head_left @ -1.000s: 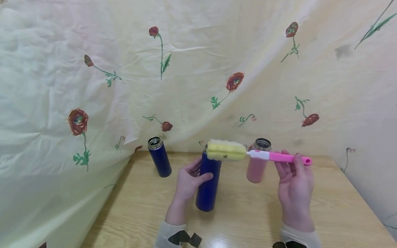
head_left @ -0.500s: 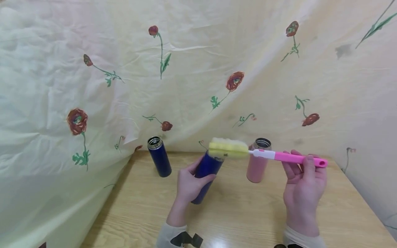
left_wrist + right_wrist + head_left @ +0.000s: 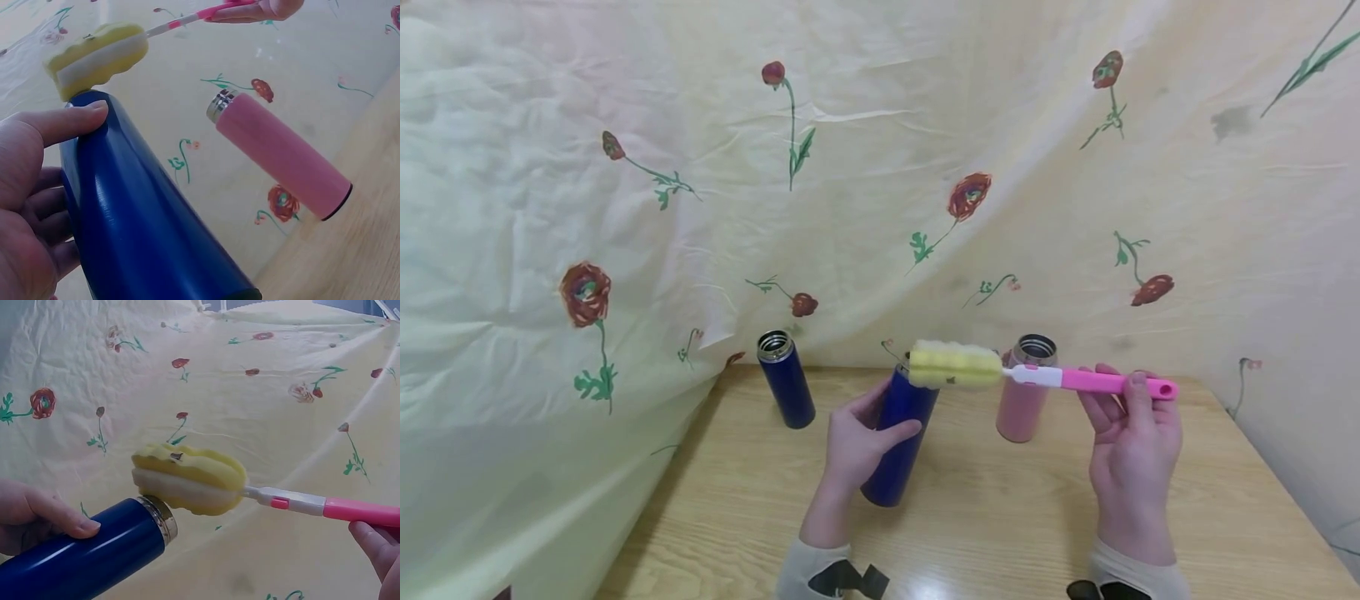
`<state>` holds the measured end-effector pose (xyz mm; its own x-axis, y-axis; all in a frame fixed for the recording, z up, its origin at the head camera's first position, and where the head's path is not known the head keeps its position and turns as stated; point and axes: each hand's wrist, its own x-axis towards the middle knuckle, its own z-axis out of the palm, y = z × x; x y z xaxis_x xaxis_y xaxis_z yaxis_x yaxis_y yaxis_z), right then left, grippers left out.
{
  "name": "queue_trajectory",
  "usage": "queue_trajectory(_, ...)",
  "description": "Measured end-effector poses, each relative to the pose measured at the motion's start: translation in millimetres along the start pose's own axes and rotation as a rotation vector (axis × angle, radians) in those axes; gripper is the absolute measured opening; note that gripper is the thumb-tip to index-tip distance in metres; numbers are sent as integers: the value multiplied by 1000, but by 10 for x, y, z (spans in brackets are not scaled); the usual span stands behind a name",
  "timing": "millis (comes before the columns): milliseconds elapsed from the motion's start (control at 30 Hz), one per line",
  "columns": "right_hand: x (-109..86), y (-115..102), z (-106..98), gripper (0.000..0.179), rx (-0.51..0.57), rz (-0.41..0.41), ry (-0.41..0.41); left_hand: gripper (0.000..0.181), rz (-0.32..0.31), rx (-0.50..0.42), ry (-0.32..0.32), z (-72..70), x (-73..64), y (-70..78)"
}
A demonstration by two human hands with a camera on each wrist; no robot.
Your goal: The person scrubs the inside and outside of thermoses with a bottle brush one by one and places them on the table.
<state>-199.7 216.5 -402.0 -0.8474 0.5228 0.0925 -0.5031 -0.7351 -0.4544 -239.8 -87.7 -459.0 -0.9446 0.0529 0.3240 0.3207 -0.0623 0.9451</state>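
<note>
My left hand (image 3: 859, 446) grips a blue vacuum flask (image 3: 897, 442) around its upper body, the mouth tilted to the right. In the right wrist view a metal rim (image 3: 164, 519) shows at the flask's mouth. My right hand (image 3: 1135, 454) pinches the pink handle (image 3: 1093, 382) of a bottle brush between thumb and fingers. The brush's yellow and white sponge head (image 3: 955, 364) lies sideways right at the flask's rim, outside the mouth, and hides most of the opening in the head view.
A second blue flask (image 3: 788, 387) stands uncapped at the back left of the wooden table (image 3: 985, 517). Behind the brush stands an uncapped pink flask (image 3: 1021, 412). A flowered cloth (image 3: 865, 208) hangs along the back and left side.
The held flask has gone from nearly upright to leaning right, tilting most half a second ago. The brush has shifted right overall, slipping slightly back left since half a second ago.
</note>
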Motion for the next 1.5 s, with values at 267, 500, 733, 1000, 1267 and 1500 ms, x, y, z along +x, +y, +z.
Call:
queue_trajectory(267, 36, -41, -41, 18, -3, 41, -15, 70, -75, -21, -39, -83, -5, -2)
queue_trajectory(500, 109, -126, -135, 15, 52, 89, -25, 67, -16, 27, -121, -142, -7, -4)
queue_trajectory(733, 149, -209, -195, 17, 36, 124, -31, 68, -2, 26, -147, -158, 4, 4)
queue_trajectory(1000, 164, -247, -244, 14, 46, 100, 17, 68, -18, 48, -138, -188, -14, -1)
queue_trajectory(1267, 187, -298, -260, 11, 30, 68, 82, 68, -1, 65, -121, -180, -15, -15)
queue_trajectory(1500, 205, -281, -244, 11, 56, 3, 86, 67, 6, 72, -113, -162, -8, -16)
